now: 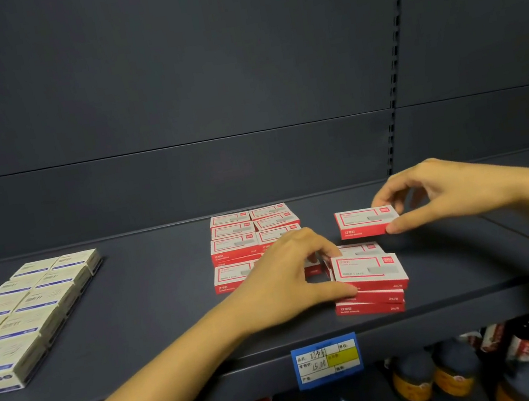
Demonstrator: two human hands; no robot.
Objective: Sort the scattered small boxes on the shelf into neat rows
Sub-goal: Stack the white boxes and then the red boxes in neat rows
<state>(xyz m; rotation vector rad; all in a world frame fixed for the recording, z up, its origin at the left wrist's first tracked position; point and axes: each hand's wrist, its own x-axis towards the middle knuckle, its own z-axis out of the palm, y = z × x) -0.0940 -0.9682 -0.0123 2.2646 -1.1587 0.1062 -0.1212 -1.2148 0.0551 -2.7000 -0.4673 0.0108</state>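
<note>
Right hand [445, 192]: grip closed on a single red box [365, 220], thumb on the front edge, fingertips on the back edge. The box was level, label up, over the right part of the shelf [159, 286], behind the stack. Couldn't tell whether it touched the shelf or was held just above it.

Left hand [286, 280]: grip closed on the left end of the stack of red boxes [372, 280], thumb at the front-left corner, fingers curled round the back. The stack sat near the front edge, its layers slightly offset from each other.

The red rows [238, 239] stood two columns wide at the shelf's centre back, just left of the left hand, which hid part of the front ones. The white-and-blue boxes [30, 306] lay in two tidy columns at far left, well apart. A blue price tag [327, 362] hung on the shelf lip, with bottles [457, 374] on the level below.
</note>
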